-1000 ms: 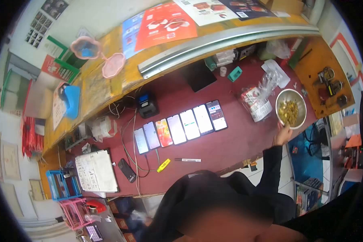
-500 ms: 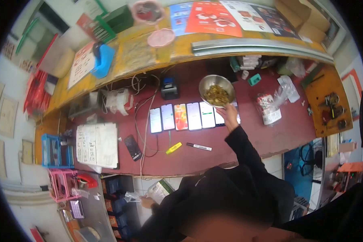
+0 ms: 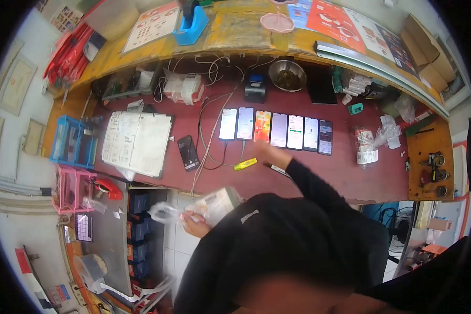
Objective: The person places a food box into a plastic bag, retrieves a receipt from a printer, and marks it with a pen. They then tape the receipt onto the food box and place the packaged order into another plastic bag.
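My left hand (image 3: 195, 225) is closed on a clear plastic bag (image 3: 214, 205) below the desk's front edge, with a pale boxy pack inside it. My right hand (image 3: 271, 155) reaches over the desk, its fingers blurred beside the phone with the orange screen (image 3: 262, 125). That phone lies in a row of several lit phones, among them a white-screen phone (image 3: 295, 132) and a dark-screen phone (image 3: 325, 137). Below the hand is a black-and-white marker (image 3: 278, 169), partly covered by the arm. The metal bowl (image 3: 301, 69) with brownish-green food stands at the back of the desk.
A yellow highlighter (image 3: 245, 164), a dark phone (image 3: 188, 153) and charging cables lie left of the hand. An open notebook (image 3: 137, 142) is farther left. A small black printer (image 3: 255, 90) stands behind the phones. A wrapped pack (image 3: 366, 146) sits at right, under the raised yellow shelf (image 3: 235, 31).
My right hand has let go of the metal bowl, now at the back of the desk, and come back toward the phones. My left hand has raised the plastic bag. The view has shifted.
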Action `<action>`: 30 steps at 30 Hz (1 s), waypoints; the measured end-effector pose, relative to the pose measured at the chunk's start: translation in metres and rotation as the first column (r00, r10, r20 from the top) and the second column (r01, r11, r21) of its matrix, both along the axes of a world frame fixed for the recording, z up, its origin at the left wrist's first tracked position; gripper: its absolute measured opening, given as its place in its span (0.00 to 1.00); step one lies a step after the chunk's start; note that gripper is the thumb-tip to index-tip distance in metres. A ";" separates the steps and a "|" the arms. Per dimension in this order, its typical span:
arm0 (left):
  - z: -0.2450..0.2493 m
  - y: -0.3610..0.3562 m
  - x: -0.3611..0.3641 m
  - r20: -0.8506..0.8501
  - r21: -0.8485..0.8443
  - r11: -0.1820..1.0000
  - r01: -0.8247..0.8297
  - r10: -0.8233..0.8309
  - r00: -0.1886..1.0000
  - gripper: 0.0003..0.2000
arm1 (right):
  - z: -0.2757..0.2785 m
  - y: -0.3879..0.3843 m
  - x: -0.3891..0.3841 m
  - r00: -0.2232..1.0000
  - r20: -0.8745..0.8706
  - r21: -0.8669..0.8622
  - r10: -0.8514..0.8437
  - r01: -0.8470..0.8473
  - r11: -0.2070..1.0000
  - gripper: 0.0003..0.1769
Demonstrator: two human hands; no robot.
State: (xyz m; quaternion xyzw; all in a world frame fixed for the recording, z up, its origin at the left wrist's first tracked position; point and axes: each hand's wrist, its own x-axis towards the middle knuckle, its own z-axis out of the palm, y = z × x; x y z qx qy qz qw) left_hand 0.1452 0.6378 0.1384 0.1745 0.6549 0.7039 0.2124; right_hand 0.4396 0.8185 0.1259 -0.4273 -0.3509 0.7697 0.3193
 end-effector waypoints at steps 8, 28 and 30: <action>0.110 0.063 0.068 -0.224 0.432 0.762 0.482 -0.427 0.876 0.11 | 0.082 -0.098 -0.062 0.958 -0.190 0.218 -0.216 0.255 0.942 0.45; 0.222 0.026 0.042 -0.878 0.034 0.207 0.978 -0.462 0.128 0.11 | 0.215 -0.150 -0.059 0.852 -0.320 0.499 -0.413 0.523 0.691 0.49; 0.224 0.021 0.041 -0.886 0.050 0.226 0.973 -0.440 0.147 0.11 | 0.215 -0.153 -0.059 0.850 -0.334 0.498 -0.407 0.526 0.690 0.49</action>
